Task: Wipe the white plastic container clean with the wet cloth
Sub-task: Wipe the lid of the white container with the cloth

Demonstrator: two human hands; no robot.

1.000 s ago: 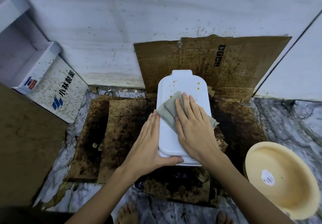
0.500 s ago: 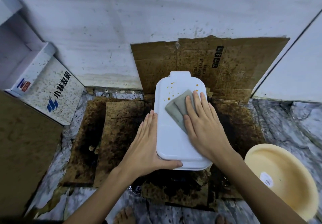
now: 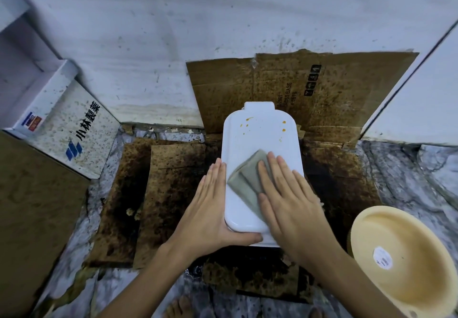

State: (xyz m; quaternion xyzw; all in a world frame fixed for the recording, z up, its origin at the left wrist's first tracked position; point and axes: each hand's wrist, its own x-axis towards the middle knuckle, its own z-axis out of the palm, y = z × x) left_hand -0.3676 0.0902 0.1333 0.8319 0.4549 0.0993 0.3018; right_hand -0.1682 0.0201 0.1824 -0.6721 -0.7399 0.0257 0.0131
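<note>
Two hands are laid flat, fingers extended. The grey cloth (image 3: 247,181) is pressed onto the white container (image 3: 260,141) under the right hand (image 3: 290,203); the container's left edge is steadied by the left hand (image 3: 210,208).

Both forearms rise from the bottom of the frame toward its centre. The left hand (image 3: 210,215) lies flat, fingers together, thumb spread rightward. The right hand (image 3: 288,202) presses palm-down, fingers extended.

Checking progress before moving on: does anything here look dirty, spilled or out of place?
Orange spots remain on the white container at its far end, beyond the grey cloth under the right hand. The cardboard beneath is heavily stained dark.
</note>
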